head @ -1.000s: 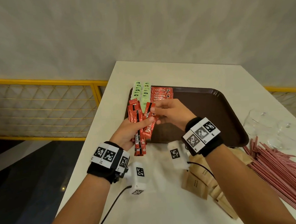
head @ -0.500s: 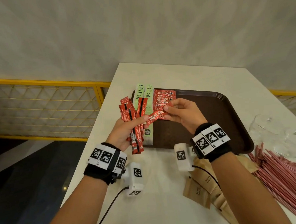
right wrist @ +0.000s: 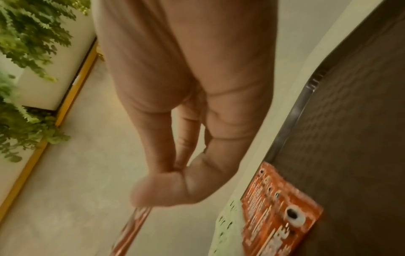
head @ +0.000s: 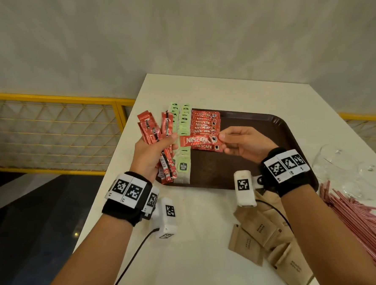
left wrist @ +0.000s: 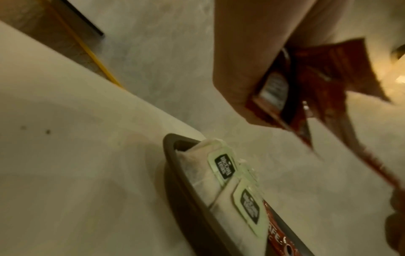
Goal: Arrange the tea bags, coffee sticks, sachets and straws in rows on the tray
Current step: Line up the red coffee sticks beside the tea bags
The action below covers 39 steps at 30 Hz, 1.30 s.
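A dark brown tray [head: 269, 124] lies on the white table. Along its left side run two rows of green tea bags [head: 183, 129] [left wrist: 221, 166], then a row of red coffee sticks [head: 204, 123] [right wrist: 278, 207]. My left hand [head: 152, 151] grips a fanned bundle of red coffee sticks [head: 158, 139] [left wrist: 306, 83] above the tray's left edge. My right hand [head: 237, 142] pinches one red coffee stick [head: 197, 140] by its right end, held level just above the near end of the coffee row. In the right wrist view this stick [right wrist: 136, 223] shows edge-on below the fingertips.
Brown paper sachets [head: 265, 236] lie in a loose heap on the table near my right forearm. A big pile of pink straws [head: 363, 219] spreads at the right edge. Clear glass vessels [head: 338, 166] stand right of the tray. A yellow railing [head: 59, 99] borders the table's left.
My right hand has drawn one coffee stick out of the left hand's bundle and carried it right, over the tray's coffee row. The left hand lifted the bundle slightly and fanned it.
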Each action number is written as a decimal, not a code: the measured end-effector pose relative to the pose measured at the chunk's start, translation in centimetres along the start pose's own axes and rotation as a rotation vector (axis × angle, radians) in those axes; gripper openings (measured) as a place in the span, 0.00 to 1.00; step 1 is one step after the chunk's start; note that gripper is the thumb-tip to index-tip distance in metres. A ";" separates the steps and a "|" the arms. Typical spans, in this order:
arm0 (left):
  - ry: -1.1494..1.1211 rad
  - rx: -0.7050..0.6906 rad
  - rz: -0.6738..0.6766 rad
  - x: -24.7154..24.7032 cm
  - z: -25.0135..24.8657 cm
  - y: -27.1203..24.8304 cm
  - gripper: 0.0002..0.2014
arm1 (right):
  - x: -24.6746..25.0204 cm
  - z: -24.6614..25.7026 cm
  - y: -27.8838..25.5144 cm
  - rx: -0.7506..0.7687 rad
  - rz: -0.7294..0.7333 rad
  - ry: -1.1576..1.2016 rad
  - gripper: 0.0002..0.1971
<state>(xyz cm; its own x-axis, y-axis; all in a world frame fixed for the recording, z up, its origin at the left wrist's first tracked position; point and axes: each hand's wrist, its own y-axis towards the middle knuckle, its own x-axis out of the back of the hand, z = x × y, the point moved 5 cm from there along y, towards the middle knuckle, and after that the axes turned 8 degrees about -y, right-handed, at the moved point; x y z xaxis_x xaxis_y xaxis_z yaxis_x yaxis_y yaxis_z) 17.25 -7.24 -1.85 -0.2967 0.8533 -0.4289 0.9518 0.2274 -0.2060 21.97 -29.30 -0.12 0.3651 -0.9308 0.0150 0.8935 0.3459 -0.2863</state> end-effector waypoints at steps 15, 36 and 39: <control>-0.086 0.114 0.037 0.1 0.4 -0.3 0.10 | 3.2 -2.1 3.9 -0.349 -0.224 -0.551 0.06; -0.124 0.182 0.055 0.7 1.1 0.0 0.14 | 1.7 -1.9 4.8 -0.410 -0.215 -0.725 0.02; -0.132 0.206 0.060 0.7 1.3 -0.1 0.16 | 1.6 -1.9 5.0 -0.404 -0.221 -0.716 0.03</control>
<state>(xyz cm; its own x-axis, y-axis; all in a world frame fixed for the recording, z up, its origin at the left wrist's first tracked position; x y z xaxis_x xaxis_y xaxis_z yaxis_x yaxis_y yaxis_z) 16.85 -7.28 -3.24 -0.2609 0.7904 -0.5543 0.9358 0.0661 -0.3462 26.52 -29.29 -3.36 0.3917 -0.6255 0.6748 0.8519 -0.0305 -0.5228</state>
